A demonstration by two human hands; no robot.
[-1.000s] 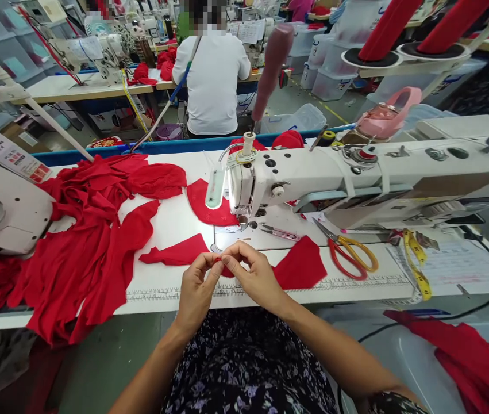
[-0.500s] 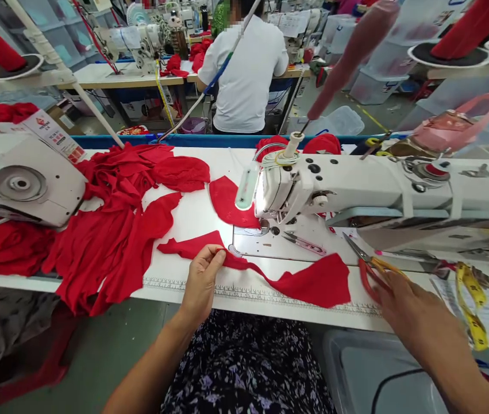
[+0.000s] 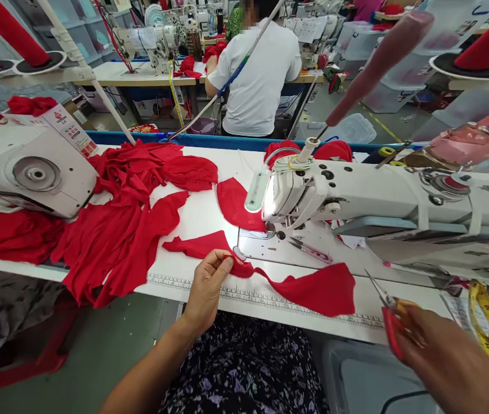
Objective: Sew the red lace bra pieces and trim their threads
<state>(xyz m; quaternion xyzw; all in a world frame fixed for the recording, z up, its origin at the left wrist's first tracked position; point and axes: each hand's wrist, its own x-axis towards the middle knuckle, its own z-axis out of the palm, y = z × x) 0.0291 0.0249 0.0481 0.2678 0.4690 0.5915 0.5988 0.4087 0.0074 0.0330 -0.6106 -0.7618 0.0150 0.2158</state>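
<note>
My left hand (image 3: 207, 287) pinches the middle of a long red fabric piece (image 3: 317, 290) that lies along the table's front edge. At the right, my right hand (image 3: 438, 351) is wrapped round the handles of scissors (image 3: 393, 316), whose blades point up and left, slightly apart. Behind the fabric stands a white sewing machine (image 3: 356, 190), with another red piece (image 3: 235, 204) beside its needle area. Small pink snips (image 3: 311, 251) rest on the machine bed. A printed ruler strip (image 3: 270, 299) runs under the fabric.
A heap of red fabric (image 3: 119, 230) covers the left, near another machine head (image 3: 33, 169). A yellow tape measure (image 3: 483, 310) lies on papers at the right. Below is a plastic bin (image 3: 356, 356). Beyond the table sits a person in a white shirt (image 3: 259, 75).
My right hand has lifted the scissors from the table and drawn them right and toward me. My left hand keeps its pinch, the fabric slightly bunched there. The view has shifted slightly.
</note>
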